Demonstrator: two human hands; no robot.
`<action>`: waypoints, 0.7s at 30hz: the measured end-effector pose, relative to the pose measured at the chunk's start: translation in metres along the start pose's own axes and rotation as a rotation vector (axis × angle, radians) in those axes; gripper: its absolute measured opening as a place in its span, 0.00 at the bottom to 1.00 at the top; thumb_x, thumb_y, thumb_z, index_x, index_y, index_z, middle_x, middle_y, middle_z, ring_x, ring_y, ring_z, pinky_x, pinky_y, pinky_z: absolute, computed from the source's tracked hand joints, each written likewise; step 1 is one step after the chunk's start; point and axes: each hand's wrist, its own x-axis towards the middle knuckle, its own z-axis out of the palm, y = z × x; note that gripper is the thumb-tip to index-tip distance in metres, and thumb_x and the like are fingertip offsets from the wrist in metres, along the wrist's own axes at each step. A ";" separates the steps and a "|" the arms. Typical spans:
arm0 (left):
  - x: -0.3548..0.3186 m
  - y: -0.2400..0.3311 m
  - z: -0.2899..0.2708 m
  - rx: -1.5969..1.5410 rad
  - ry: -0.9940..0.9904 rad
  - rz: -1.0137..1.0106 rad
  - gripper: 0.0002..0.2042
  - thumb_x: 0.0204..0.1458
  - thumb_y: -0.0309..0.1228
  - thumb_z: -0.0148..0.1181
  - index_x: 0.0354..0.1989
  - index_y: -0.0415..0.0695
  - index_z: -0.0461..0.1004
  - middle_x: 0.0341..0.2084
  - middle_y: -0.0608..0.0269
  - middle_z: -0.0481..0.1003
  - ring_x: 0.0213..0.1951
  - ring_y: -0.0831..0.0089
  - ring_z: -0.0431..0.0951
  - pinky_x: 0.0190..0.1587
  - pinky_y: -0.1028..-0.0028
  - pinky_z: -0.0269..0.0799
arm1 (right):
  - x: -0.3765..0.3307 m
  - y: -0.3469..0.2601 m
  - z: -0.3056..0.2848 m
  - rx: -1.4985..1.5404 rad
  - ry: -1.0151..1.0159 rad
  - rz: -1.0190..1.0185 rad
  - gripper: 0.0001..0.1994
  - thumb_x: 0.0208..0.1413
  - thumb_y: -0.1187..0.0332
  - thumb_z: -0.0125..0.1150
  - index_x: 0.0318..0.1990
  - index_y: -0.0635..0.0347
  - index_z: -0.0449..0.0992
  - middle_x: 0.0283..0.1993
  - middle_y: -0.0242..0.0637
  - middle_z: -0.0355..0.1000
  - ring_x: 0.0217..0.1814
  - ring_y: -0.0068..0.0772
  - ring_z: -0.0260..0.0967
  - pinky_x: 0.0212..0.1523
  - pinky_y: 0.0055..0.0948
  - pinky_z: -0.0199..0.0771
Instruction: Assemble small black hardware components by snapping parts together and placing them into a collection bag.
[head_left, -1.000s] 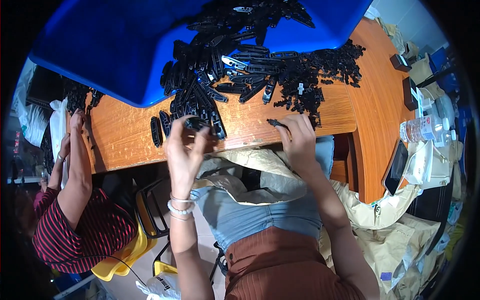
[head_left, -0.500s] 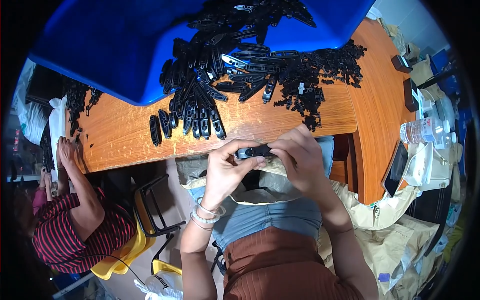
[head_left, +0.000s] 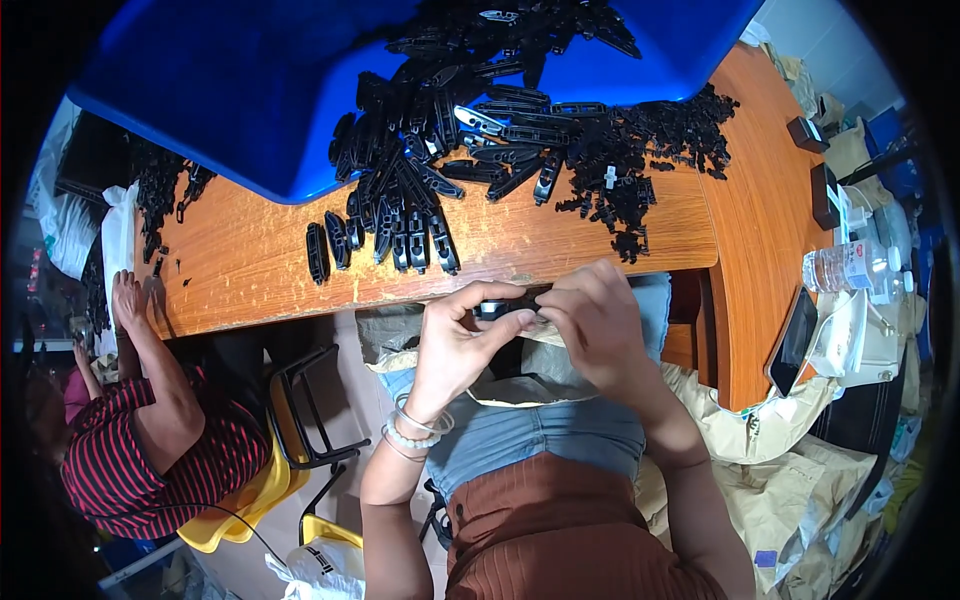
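My left hand (head_left: 455, 340) is closed around an elongated black plastic part (head_left: 490, 310), held just off the table's front edge. The thumb and index finger grip it from either side. At the part's right end, my right hand (head_left: 600, 325) pinches with its fingertips. Whether a smaller piece is also between those fingertips is hidden. Beyond the hands, a row of similar black plastic parts (head_left: 410, 238) lies on the table. A heap of small black pieces (head_left: 625, 195) sits to its right. Below my hands, an open paper bag (head_left: 515, 402) rests over my lap.
A large blue bin (head_left: 290, 150) tips more black parts onto the wooden table (head_left: 250, 270). A phone (head_left: 792, 340) and clear plastic bottles (head_left: 840, 268) are at the right. On the left, a person in a striped top (head_left: 150, 450) works beside a yellow chair (head_left: 285, 480).
The black part has turned and is now more covered by my fingers. My right hand has shifted slightly left and down against it. The whole view has moved a little.
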 end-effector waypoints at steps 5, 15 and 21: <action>-0.007 0.002 -0.003 0.073 -0.029 0.006 0.07 0.47 0.18 0.59 0.36 0.34 0.74 0.31 0.59 0.77 0.29 0.79 0.78 0.31 0.82 0.75 | -0.006 0.001 -0.004 0.557 -0.171 0.518 0.13 0.46 0.71 0.63 0.41 0.66 0.73 0.30 0.37 0.68 0.28 0.26 0.63 0.27 0.24 0.62; 0.002 -0.004 -0.043 0.443 -0.206 0.290 0.09 0.48 0.30 0.61 0.36 0.39 0.77 0.27 0.59 0.78 0.28 0.75 0.77 0.31 0.79 0.70 | -0.019 0.025 0.002 0.484 -0.313 0.248 0.07 0.47 0.75 0.60 0.35 0.64 0.76 0.31 0.39 0.72 0.30 0.31 0.69 0.28 0.26 0.64; 0.035 -0.008 -0.036 1.222 0.487 0.426 0.15 0.46 0.38 0.64 0.22 0.38 0.71 0.20 0.54 0.71 0.18 0.58 0.72 0.20 0.66 0.65 | 0.033 0.069 0.014 -0.265 -0.006 0.193 0.05 0.43 0.75 0.62 0.30 0.62 0.75 0.31 0.38 0.65 0.36 0.39 0.62 0.37 0.36 0.62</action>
